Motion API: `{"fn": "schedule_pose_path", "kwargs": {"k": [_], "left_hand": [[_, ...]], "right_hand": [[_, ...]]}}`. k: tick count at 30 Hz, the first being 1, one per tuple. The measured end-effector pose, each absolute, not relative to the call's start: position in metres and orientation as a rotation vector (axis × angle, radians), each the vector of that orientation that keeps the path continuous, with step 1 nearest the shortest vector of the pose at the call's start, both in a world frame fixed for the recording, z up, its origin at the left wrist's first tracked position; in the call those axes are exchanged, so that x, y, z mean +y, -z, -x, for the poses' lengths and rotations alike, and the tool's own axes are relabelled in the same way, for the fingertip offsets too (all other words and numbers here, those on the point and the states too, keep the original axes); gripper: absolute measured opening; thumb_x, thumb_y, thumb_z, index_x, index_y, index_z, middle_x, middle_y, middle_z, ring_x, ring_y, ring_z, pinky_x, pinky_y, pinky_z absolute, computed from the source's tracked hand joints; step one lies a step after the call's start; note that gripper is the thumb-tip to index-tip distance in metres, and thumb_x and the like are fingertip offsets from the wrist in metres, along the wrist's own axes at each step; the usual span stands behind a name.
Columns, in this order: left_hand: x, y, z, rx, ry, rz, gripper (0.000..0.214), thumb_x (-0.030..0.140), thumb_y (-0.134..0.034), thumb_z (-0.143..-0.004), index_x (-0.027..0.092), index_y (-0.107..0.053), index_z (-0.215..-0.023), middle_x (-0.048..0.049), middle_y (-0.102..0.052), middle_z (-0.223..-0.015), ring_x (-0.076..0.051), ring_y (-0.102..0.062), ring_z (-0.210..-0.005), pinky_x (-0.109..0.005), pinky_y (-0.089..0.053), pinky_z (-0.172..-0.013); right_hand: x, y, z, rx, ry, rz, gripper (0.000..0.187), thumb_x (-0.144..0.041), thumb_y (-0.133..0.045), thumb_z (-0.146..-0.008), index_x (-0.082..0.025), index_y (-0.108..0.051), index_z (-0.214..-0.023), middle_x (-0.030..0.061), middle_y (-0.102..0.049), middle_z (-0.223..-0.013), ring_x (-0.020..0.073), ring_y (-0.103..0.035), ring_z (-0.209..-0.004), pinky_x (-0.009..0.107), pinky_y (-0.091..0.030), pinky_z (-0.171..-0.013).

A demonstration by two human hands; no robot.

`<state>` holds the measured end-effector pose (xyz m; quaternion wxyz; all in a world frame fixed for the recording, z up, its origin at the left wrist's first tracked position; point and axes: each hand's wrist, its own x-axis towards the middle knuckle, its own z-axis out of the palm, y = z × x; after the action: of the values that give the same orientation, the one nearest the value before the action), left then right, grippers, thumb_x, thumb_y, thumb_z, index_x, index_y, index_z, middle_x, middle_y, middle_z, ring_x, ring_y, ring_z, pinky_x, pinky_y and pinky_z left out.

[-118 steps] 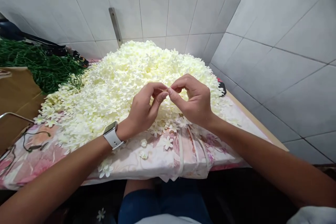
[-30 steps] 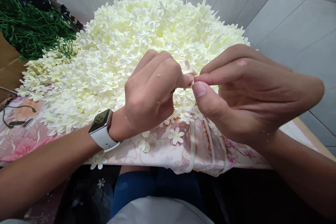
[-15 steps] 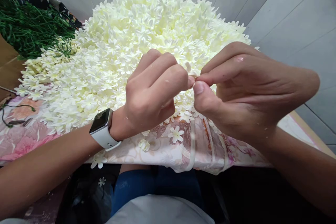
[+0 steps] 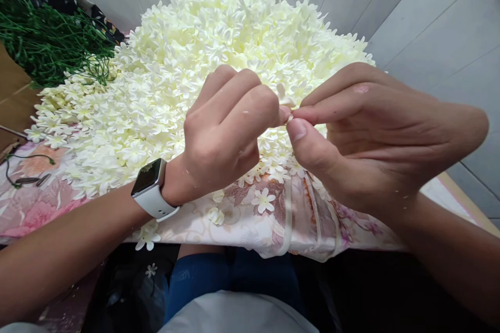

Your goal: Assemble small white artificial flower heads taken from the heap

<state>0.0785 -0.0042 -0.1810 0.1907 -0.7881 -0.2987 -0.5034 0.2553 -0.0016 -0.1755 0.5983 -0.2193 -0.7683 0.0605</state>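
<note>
My left hand [image 4: 228, 132], with a smartwatch [image 4: 150, 187] on its wrist, is closed in a pinch. Its fingertips meet those of my right hand [image 4: 363, 135], which pinches with thumb and index finger. Between and just above the fingertips shows a small white artificial flower [image 4: 286, 94]; most of it is hidden by my fingers. Which fingers grip which part of it I cannot make out. Behind both hands rises a large heap of white artificial flowers [image 4: 234, 26]. A single loose flower [image 4: 263, 200] lies on the patterned cloth [image 4: 238, 231] below my hands.
Green plastic stems [image 4: 58, 36] are bunched at the back left beside a cardboard box [image 4: 15, 93]. A few dark bits and a thin stem [image 4: 35, 156] lie on the left. Tiled walls [image 4: 441, 36] close off the back and right. Some flowers have dropped near the table's front edge.
My fingertips stay together. Both hands have shifted very slightly, and a little more of the small white flower shows above the left fingertips.
</note>
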Motion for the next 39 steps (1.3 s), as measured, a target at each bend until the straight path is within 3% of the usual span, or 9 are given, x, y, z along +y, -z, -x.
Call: {"fn": "schedule_pose_path", "kwargs": {"k": [5,12,18,21,25,29,39], "left_hand": [[-0.001,0.184,-0.076,-0.749,1.458,2.241,0.024,0.014,-0.056,-0.099,0.026,-0.051,-0.078,0.0029,-0.055,-0.066,-0.014,-0.059,-0.06,-0.038,-0.048,-0.058],[-0.015,0.195,-0.092,-1.021,1.569,2.431,0.026,0.046,-0.049,-0.108,0.027,-0.061,-0.096,-0.0014,-0.069,-0.09,-0.019,-0.075,-0.097,-0.037,-0.063,-0.072],[-0.008,0.2,-0.095,-1.119,1.724,2.392,0.033,0.052,-0.045,-0.108,0.025,-0.064,-0.109,-0.0044,-0.07,-0.104,-0.021,-0.074,-0.11,-0.036,-0.065,-0.082],[0.0,0.195,-0.085,-0.986,1.76,2.423,0.033,0.051,-0.046,-0.108,0.024,-0.065,-0.113,-0.0037,-0.069,-0.105,-0.019,-0.075,-0.104,-0.036,-0.064,-0.085],[0.009,0.191,-0.076,-0.699,1.606,2.555,0.014,0.028,-0.052,-0.107,0.028,-0.064,-0.114,-0.0018,-0.07,-0.104,-0.016,-0.075,-0.096,-0.033,-0.063,-0.085],[0.016,0.196,-0.077,-0.508,1.796,2.532,0.013,0.028,-0.062,-0.1,0.032,-0.061,-0.112,-0.0024,-0.07,-0.101,-0.017,-0.075,-0.082,-0.031,-0.061,-0.067],[0.024,0.194,-0.077,-0.476,1.818,2.606,0.013,0.022,-0.048,-0.103,0.021,-0.053,-0.115,-0.0027,-0.057,-0.104,-0.011,-0.07,-0.075,-0.025,-0.054,-0.064]], "right_hand": [[-0.003,0.173,-0.257,-1.811,-0.139,0.515,0.017,-0.019,-0.074,-0.086,-0.029,-0.063,-0.077,-0.0004,-0.062,-0.067,0.0185,-0.057,-0.06,0.039,-0.048,-0.052],[0.003,0.173,-0.258,-1.808,-0.071,0.499,0.019,-0.01,-0.068,-0.079,-0.029,-0.063,-0.076,-0.0015,-0.059,-0.067,0.0181,-0.055,-0.061,0.039,-0.044,-0.053],[0.007,0.177,-0.259,-1.788,-0.062,0.438,0.021,-0.007,-0.072,-0.071,-0.027,-0.065,-0.069,-0.0006,-0.06,-0.07,0.0176,-0.054,-0.063,0.04,-0.045,-0.057],[0.008,0.177,-0.26,-1.794,-0.082,0.429,0.022,-0.006,-0.071,-0.071,-0.027,-0.064,-0.068,-0.0004,-0.059,-0.069,0.018,-0.053,-0.062,0.04,-0.044,-0.057],[0.007,0.176,-0.26,-1.813,-0.134,0.484,0.024,-0.009,-0.068,-0.078,-0.029,-0.061,-0.066,0.0002,-0.058,-0.068,0.0198,-0.054,-0.064,0.042,-0.043,-0.058],[0.007,0.175,-0.258,-1.802,-0.24,0.495,0.023,-0.01,-0.066,-0.08,-0.029,-0.059,-0.069,0.0001,-0.058,-0.065,0.0203,-0.054,-0.064,0.042,-0.041,-0.057],[0.013,0.177,-0.26,-1.754,-0.291,0.464,0.022,-0.008,-0.067,-0.075,-0.029,-0.063,-0.07,-0.0005,-0.061,-0.065,0.0199,-0.054,-0.063,0.041,-0.044,-0.057]]}}
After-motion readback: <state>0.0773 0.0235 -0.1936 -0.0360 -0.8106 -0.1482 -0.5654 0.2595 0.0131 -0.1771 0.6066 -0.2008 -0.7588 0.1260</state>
